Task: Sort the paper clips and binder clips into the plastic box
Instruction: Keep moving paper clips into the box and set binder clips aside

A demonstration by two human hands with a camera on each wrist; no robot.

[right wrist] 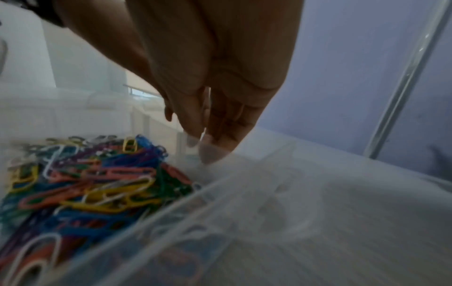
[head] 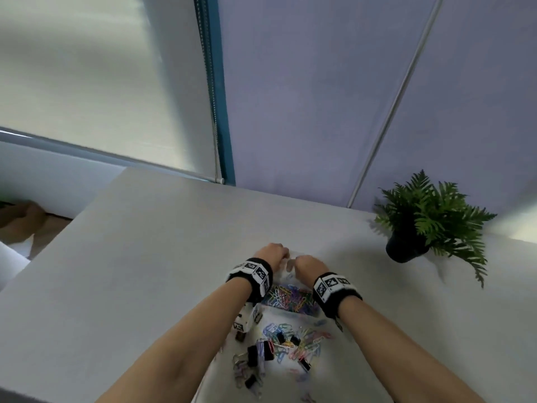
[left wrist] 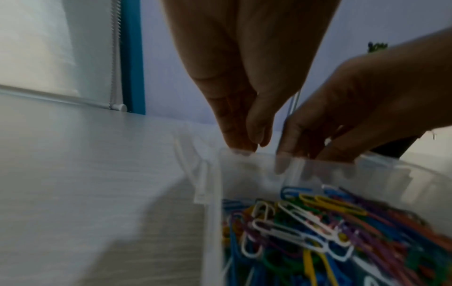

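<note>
Putting Clips in the Far End of the Clear Box

Reaching over the clear plastic box (left wrist: 247,170), both hands meet at its far end. The left hand (head: 271,254) has its fingertips (left wrist: 240,147) bunched tight and pointing down at the far rim, like a pinch, but I cannot tell if a clip sits between them. The right hand (head: 308,264) also points its fingertips (right wrist: 210,152) down into the far part of the box, and I cannot tell if its grip holds anything either.

The near part of the box is full of coloured paper clips (left wrist: 318,222). More loose paper clips (head: 308,341) and black binder clips (head: 254,354) lie mixed on the tabletop (head: 145,271), close to the person. A potted fern (head: 430,222) stands far off to the right.

To do this step well, I think each hand should go low into the far part before letting go, so nothing bounces out. Binder clips likely belong apart from the paper clips, so do not drop them on the coloured pile. Keep the wrists lifted so they do not bump the box.
</note>
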